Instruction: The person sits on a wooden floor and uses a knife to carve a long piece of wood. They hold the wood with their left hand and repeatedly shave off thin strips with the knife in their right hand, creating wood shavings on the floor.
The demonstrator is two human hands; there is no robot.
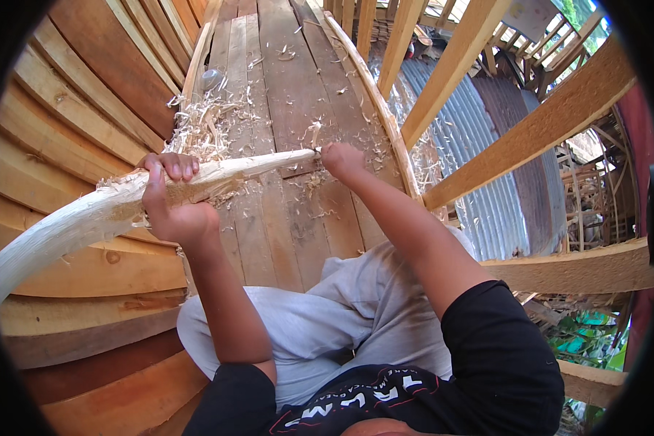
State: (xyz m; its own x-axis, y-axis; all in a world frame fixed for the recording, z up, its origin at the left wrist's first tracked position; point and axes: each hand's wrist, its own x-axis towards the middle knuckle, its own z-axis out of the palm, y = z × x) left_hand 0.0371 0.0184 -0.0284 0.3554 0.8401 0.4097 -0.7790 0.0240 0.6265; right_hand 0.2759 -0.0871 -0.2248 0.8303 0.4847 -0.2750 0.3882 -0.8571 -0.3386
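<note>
A long, pale, peeled wooden pole [69, 224] slants across in front of me, thick and curving at the left and thin at its tip. My left hand [176, 207] is wrapped round its thicker part, fingers over the top and thumb along the near side. At the thin end, my right hand [343, 161] is closed in a fist. A small dark bit shows between that fist and the tip; what the fist holds is mostly hidden. Curled wood shavings [205, 129] lie heaped just beyond the pole.
Plank flooring [287, 69] runs away ahead, strewn with loose shavings. A small clear cup [211, 79] stands near the left edge. Board walling [87, 138] rises on the left. On the right, wooden railing posts [454, 65] stand above corrugated metal roofing [479, 163]. My crossed legs [370, 291] are close below.
</note>
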